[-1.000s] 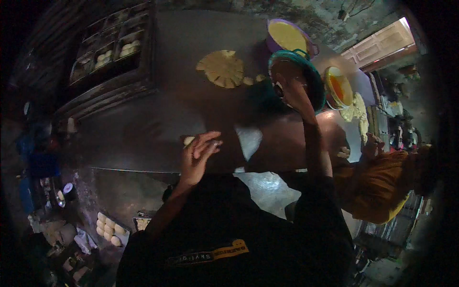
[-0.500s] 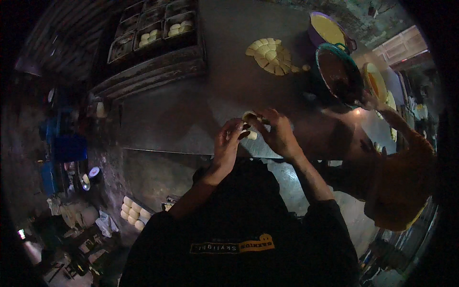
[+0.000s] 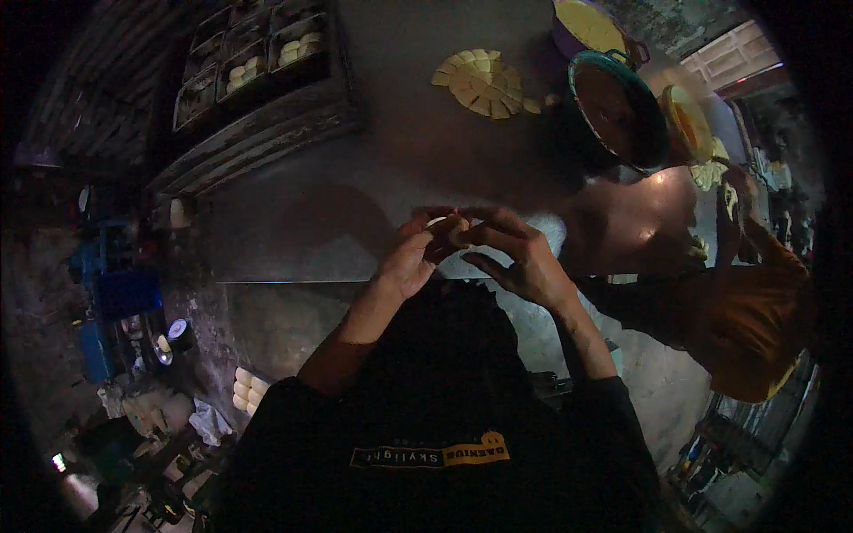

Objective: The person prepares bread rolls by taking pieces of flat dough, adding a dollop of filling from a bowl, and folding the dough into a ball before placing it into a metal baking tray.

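Dough (image 3: 447, 229), a small pale lump, is now pinched between the left hand (image 3: 410, 258) and right hand (image 3: 520, 258), brought together above the bench (image 3: 355, 204); earlier they were apart, so shaping seems underway.

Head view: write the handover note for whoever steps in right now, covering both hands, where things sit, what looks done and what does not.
Left hand: raised over the table edge, fingers pinching a small pale dough piece.
Right hand: on the same dough piece from the other side, fingers curled round it.
Things: a round of flat pale dough pieces lies on the dark table. Beyond it stand a teal-rimmed pot of dark filling and a purple bowl. Trays of pale pieces sit on a rack at the far left.
Done: many pieces laid out and trayed.
Left: the piece in hand is not set down yet.
A person in orange works to the right.
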Demonstrator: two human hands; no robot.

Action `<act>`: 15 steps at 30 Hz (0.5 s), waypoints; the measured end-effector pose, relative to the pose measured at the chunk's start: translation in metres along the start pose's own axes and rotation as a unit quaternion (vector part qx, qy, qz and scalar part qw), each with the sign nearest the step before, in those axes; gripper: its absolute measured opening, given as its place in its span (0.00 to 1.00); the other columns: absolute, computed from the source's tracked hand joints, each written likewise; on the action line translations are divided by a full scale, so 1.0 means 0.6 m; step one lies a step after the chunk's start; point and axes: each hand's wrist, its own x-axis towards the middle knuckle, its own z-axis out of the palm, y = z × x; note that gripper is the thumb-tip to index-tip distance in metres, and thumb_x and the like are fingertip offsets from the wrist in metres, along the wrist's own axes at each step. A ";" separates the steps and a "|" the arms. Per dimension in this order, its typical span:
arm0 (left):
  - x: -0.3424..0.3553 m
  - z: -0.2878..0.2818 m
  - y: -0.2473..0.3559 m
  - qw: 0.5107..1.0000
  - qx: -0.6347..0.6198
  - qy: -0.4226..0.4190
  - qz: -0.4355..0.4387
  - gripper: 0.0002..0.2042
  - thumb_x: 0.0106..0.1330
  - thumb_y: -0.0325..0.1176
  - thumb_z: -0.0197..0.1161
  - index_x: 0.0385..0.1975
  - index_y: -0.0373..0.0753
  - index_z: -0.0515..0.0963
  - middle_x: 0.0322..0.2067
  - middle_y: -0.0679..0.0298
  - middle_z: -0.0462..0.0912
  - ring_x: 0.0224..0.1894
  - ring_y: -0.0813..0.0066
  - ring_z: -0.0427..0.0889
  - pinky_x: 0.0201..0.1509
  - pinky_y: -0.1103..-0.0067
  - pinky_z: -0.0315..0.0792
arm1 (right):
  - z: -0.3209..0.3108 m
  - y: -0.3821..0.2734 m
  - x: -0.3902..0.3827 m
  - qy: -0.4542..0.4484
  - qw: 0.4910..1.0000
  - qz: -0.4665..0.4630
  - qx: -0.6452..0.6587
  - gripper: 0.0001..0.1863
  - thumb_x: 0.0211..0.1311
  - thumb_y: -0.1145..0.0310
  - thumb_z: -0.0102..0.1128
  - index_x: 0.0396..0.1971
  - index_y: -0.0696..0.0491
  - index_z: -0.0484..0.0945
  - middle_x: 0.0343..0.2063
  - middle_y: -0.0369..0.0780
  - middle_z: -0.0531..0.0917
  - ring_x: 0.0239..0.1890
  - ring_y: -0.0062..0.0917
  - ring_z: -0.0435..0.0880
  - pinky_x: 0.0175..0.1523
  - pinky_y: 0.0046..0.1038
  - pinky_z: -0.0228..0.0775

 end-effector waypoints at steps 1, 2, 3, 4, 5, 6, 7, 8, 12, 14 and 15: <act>0.001 0.001 -0.004 0.999 0.029 -0.011 0.009 0.11 0.71 0.29 0.55 0.51 0.39 0.73 0.48 0.60 0.81 0.50 0.68 0.82 0.54 0.74 0.78 | -0.002 0.003 -0.007 0.005 1.000 0.005 0.021 0.20 0.58 0.81 0.64 0.50 0.52 0.78 0.40 0.42 0.85 0.41 0.33 0.86 0.45 0.30 0.80; 0.003 0.003 -0.008 0.998 0.058 -0.023 0.018 0.12 0.71 0.32 0.57 0.52 0.39 0.74 0.49 0.60 0.81 0.51 0.68 0.82 0.54 0.75 0.77 | -0.005 0.006 -0.011 0.011 0.999 0.010 0.042 0.17 0.58 0.81 0.65 0.48 0.53 0.79 0.37 0.41 0.85 0.39 0.31 0.87 0.44 0.30 0.80; 0.002 0.015 -0.005 0.996 0.090 -0.012 0.020 0.12 0.70 0.31 0.59 0.51 0.38 0.75 0.49 0.60 0.81 0.51 0.69 0.82 0.55 0.75 0.77 | -0.010 0.008 -0.013 0.019 0.993 0.078 0.086 0.14 0.59 0.80 0.64 0.46 0.55 0.80 0.36 0.41 0.84 0.38 0.29 0.86 0.42 0.28 0.80; 0.001 0.036 0.005 0.992 0.123 -0.003 0.022 0.12 0.68 0.29 0.61 0.50 0.37 0.76 0.49 0.60 0.82 0.50 0.70 0.82 0.55 0.75 0.77 | -0.014 0.011 -0.014 0.029 0.980 0.146 0.129 0.11 0.60 0.80 0.64 0.43 0.56 0.81 0.35 0.40 0.83 0.37 0.27 0.86 0.41 0.27 0.79; 0.000 0.055 0.012 0.987 0.156 0.007 0.024 0.12 0.67 0.28 0.63 0.49 0.37 0.77 0.48 0.61 0.82 0.50 0.70 0.82 0.55 0.75 0.77 | -0.019 0.014 -0.016 0.038 0.961 0.214 0.170 0.08 0.60 0.80 0.64 0.40 0.57 0.82 0.34 0.40 0.83 0.35 0.25 0.86 0.40 0.26 0.79; -0.002 0.071 0.014 0.969 0.236 -0.010 0.074 0.12 0.65 0.27 0.64 0.47 0.36 0.78 0.47 0.61 0.82 0.49 0.71 0.82 0.55 0.75 0.77 | -0.027 0.019 -0.016 0.015 0.954 0.236 0.185 0.06 0.61 0.80 0.64 0.38 0.58 0.82 0.33 0.40 0.83 0.35 0.24 0.85 0.39 0.25 0.78; -0.005 0.086 0.012 0.941 0.314 -0.027 0.122 0.11 0.64 0.26 0.65 0.46 0.35 0.79 0.47 0.61 0.82 0.49 0.72 0.82 0.54 0.75 0.77 | -0.037 0.027 -0.014 -0.008 0.946 0.257 0.199 0.04 0.61 0.79 0.64 0.36 0.59 0.82 0.33 0.39 0.82 0.35 0.23 0.85 0.39 0.24 0.78; -0.004 0.096 0.009 0.904 0.390 -0.043 0.169 0.11 0.63 0.24 0.67 0.44 0.35 0.79 0.46 0.61 0.83 0.48 0.73 0.82 0.54 0.75 0.78 | -0.046 0.036 -0.013 -0.032 0.936 0.278 0.212 0.03 0.61 0.79 0.64 0.34 0.60 0.81 0.33 0.39 0.82 0.35 0.22 0.84 0.38 0.23 0.77; 0.023 0.083 -0.023 0.905 0.371 0.002 0.209 0.08 0.64 0.23 0.66 0.42 0.34 0.80 0.46 0.60 0.82 0.47 0.73 0.82 0.52 0.76 0.79 | -0.062 0.062 -0.014 -0.024 0.974 0.189 0.122 0.10 0.60 0.79 0.65 0.41 0.57 0.83 0.34 0.40 0.83 0.35 0.23 0.85 0.38 0.23 0.77; 0.038 0.074 -0.033 0.920 0.332 0.068 0.195 0.07 0.66 0.25 0.65 0.41 0.34 0.80 0.45 0.58 0.82 0.46 0.73 0.83 0.51 0.75 0.81 | -0.070 0.055 -0.007 0.035 0.994 0.107 0.005 0.14 0.59 0.78 0.65 0.46 0.54 0.84 0.36 0.41 0.83 0.37 0.25 0.85 0.39 0.25 0.77; 0.038 0.086 -0.036 0.935 0.299 0.084 0.169 0.07 0.67 0.27 0.63 0.42 0.34 0.80 0.45 0.58 0.82 0.45 0.72 0.83 0.50 0.73 0.81 | -0.067 0.069 -0.010 0.040 0.996 0.082 0.018 0.15 0.59 0.78 0.66 0.47 0.53 0.84 0.37 0.41 0.84 0.37 0.26 0.85 0.39 0.25 0.78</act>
